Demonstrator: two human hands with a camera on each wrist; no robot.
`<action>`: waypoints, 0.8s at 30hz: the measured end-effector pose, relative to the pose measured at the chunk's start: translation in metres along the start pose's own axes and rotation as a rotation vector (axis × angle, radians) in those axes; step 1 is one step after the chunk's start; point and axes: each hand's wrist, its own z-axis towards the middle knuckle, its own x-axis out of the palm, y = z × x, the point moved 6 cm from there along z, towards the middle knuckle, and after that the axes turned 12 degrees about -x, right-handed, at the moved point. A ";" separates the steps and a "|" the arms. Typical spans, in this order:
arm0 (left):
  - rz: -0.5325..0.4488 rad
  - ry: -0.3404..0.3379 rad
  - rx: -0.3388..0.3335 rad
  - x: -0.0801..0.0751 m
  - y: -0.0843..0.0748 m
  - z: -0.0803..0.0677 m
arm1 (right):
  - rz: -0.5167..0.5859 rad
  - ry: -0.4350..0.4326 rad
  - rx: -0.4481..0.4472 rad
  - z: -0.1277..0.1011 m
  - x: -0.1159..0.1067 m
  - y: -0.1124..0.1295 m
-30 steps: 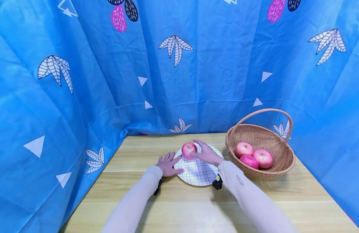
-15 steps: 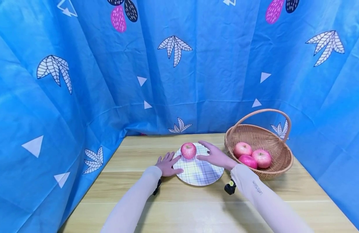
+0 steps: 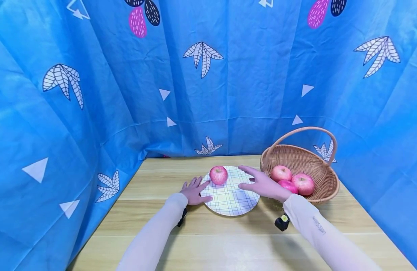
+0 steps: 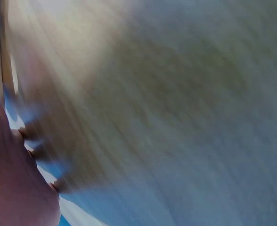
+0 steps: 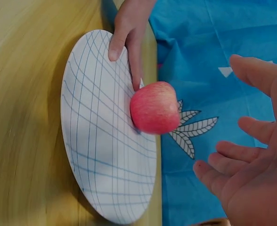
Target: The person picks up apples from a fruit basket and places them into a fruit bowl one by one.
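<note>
On the worktop (image 3: 228,233) in the head view, the apple (image 3: 218,175) sits on the plate (image 3: 228,199); left hand (image 3: 194,192) flat at its rim, right hand (image 3: 264,184) spread, empty. From the right wrist, the apple (image 5: 155,107) looks firm, smooth, likely to roll: cup it around. The left wrist view is blurred.

Round white plate with a blue grid pattern (image 3: 228,197) on a light wooden table (image 3: 228,241), one pink-red apple (image 3: 218,175) on its far side, left hand (image 3: 194,192) flat at its left rim, right hand (image 3: 264,184) spread above its right edge, woven wicker basket with a hoop handle (image 3: 325,188) holding three apples to the right, blue patterned cloth backdrop (image 3: 127,94) behind
</note>
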 end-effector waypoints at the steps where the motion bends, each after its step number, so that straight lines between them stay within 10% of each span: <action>1: -0.003 0.004 -0.003 0.000 0.000 -0.001 | -0.001 0.005 -0.002 -0.002 -0.002 0.002; 24: -0.008 0.019 -0.015 -0.012 -0.009 -0.014 | -0.045 0.051 0.047 -0.033 -0.047 0.007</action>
